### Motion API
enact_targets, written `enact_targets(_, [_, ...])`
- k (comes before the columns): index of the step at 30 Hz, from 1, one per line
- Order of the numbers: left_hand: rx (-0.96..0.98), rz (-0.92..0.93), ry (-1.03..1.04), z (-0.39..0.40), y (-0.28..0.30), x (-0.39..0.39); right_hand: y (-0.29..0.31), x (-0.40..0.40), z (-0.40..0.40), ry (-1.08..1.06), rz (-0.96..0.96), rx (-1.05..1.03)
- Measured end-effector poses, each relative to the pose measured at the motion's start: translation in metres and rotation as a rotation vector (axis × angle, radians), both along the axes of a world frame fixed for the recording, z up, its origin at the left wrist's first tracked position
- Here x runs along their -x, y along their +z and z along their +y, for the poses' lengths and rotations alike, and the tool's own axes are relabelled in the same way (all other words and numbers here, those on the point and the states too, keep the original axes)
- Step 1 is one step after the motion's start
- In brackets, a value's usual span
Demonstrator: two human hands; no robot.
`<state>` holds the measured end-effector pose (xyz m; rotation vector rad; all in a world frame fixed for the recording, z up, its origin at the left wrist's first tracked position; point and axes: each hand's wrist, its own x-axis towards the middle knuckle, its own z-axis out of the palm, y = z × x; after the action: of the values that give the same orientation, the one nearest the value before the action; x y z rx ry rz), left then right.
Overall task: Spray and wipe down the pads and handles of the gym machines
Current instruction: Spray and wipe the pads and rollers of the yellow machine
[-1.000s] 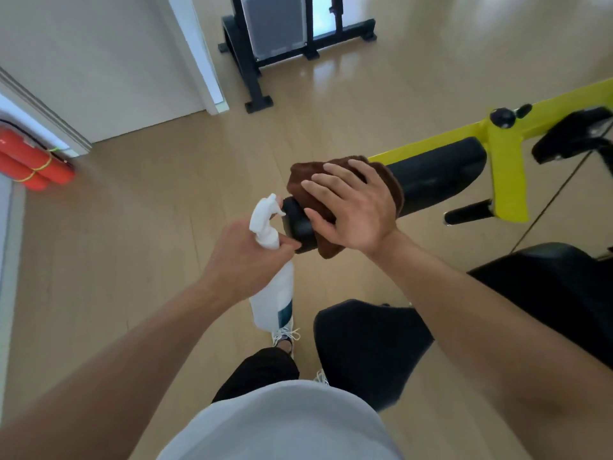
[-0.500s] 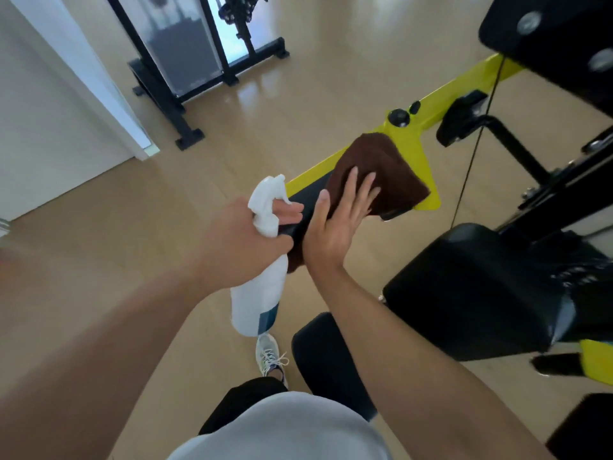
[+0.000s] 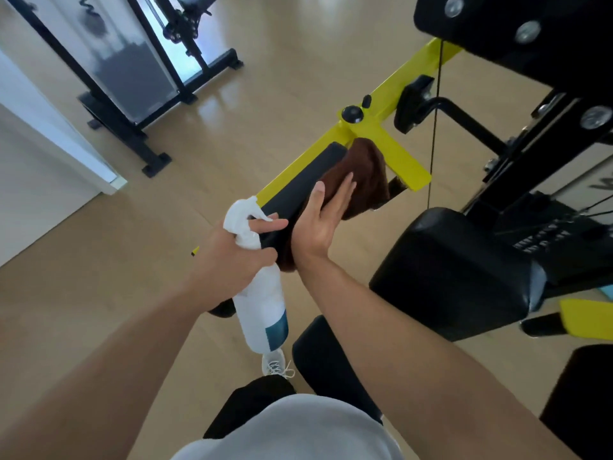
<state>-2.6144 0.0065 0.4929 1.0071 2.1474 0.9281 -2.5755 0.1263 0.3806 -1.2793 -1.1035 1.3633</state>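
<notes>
A long black arm pad (image 3: 303,182) lies along a yellow machine arm (image 3: 381,127) in the middle of the view. My right hand (image 3: 321,224) presses a brown cloth (image 3: 363,179) flat against the pad's right side, fingers stretched toward the yellow joint. My left hand (image 3: 232,257) grips the neck of a white spray bottle (image 3: 262,303) with a teal label. The bottle hangs tilted at the pad's near end, its nozzle up and to the left. One left finger reaches across onto the pad.
A black seat pad (image 3: 454,277) sits to the right below the black machine frame (image 3: 530,44) and a thin cable (image 3: 434,127). A second black pad (image 3: 325,360) is near my legs. Another machine's black base (image 3: 132,134) stands at the back left beside a white wall corner (image 3: 99,174).
The view has swung toward the machine. My right hand and the cloth have slid along the pad from its near end toward the yellow joint. The bottle stays in my left hand.
</notes>
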Motion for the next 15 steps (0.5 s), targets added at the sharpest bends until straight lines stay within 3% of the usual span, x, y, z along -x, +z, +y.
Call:
enact_targets(3, [-0.003,-0.101,0.0,-0.002,0.0,0.005,0.006,0.005,-0.018,-0.018,0.073,0.271])
enact_targets(5, [0.025,-0.134,-0.055,-0.001,0.001,0.009,0.012,0.007,0.0,-0.053,0.045,0.345])
enact_targets(11, [0.031,-0.37,-0.135,0.0,0.003,0.024,0.019,0.001,0.09,-0.138,0.021,0.408])
enact_targets(15, [0.008,-0.438,-0.182,-0.007,0.005,0.033,0.021,0.01,0.067,-0.162,0.069,0.318])
